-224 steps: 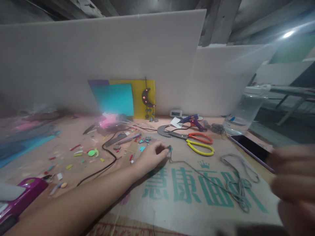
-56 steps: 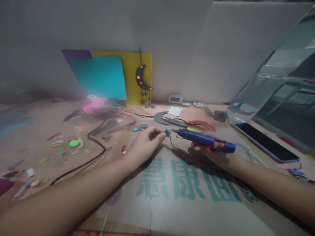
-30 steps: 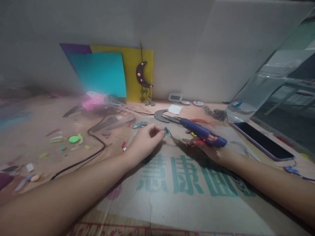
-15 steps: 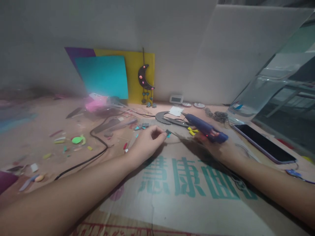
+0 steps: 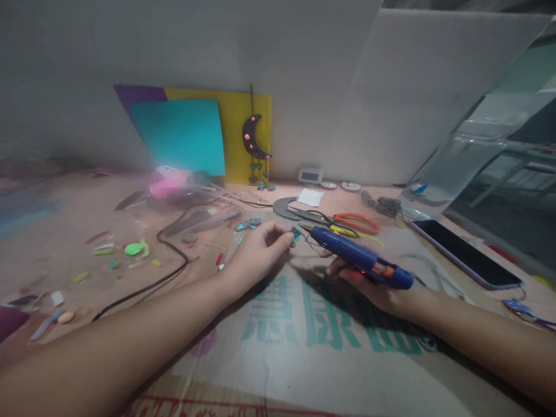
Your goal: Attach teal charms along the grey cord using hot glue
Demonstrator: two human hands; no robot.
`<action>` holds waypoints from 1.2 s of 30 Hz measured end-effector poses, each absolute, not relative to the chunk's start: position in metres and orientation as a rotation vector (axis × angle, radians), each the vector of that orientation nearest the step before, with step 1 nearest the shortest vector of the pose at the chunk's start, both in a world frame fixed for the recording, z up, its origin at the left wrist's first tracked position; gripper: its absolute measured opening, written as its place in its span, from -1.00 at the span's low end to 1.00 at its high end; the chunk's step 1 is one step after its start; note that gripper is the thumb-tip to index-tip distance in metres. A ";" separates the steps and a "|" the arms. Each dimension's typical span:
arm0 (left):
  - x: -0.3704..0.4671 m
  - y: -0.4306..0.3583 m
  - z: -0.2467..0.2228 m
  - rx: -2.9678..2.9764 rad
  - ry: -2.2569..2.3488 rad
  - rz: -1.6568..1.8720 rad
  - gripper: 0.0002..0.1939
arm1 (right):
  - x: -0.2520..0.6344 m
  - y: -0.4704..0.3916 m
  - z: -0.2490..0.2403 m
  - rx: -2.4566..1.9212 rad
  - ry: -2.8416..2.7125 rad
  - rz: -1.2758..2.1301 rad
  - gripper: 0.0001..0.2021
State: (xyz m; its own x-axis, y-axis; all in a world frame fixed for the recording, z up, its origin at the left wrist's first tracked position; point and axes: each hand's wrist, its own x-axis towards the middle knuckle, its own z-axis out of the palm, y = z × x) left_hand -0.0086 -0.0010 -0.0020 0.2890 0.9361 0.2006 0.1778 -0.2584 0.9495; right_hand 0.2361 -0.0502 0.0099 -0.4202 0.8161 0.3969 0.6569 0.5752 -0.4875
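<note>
Low over the tabletop, my left hand is closed in a pinch, with a small dark and teal piece at its fingertips. My right hand is wrapped round a blue glue gun, whose nozzle points left at that piece, very near it. Whether the nozzle touches it cannot be made out. Behind my left hand lie more small teal and grey pieces. A dark crescent moon ornament with pink dots and hanging charms stands against a yellow sheet.
Beyond the hands lie a grey crescent shape, orange-handled pliers and a white paper piece. A phone is at the right. On the left are a black cable, colourful clay bits and a pink bag.
The glue gun in my right hand has come left and nearer to me, its nozzle now by the small piece. The orange pliers handle has come into view. My left hand is nearly unmoved.
</note>
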 end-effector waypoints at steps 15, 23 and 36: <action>-0.007 0.000 -0.004 1.688 1.049 1.045 -0.81 | 0.233 -0.034 0.006 -1.132 -2.129 0.409 -0.77; -0.006 -0.001 -0.001 1.738 1.065 1.002 -0.81 | 0.228 -0.037 0.013 -1.253 -1.997 0.275 -0.78; -0.007 0.002 -0.004 1.563 1.044 1.021 -0.80 | 0.237 -0.043 0.012 -1.287 -1.843 0.157 -0.82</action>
State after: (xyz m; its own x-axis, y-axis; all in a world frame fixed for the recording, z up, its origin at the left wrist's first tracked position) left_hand -0.0067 0.0017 -0.0042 0.2831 0.9509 0.1249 0.1468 -0.1716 0.9742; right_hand 0.2366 -0.0429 0.0115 -0.0991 0.8159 0.5696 0.7082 0.4600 -0.5357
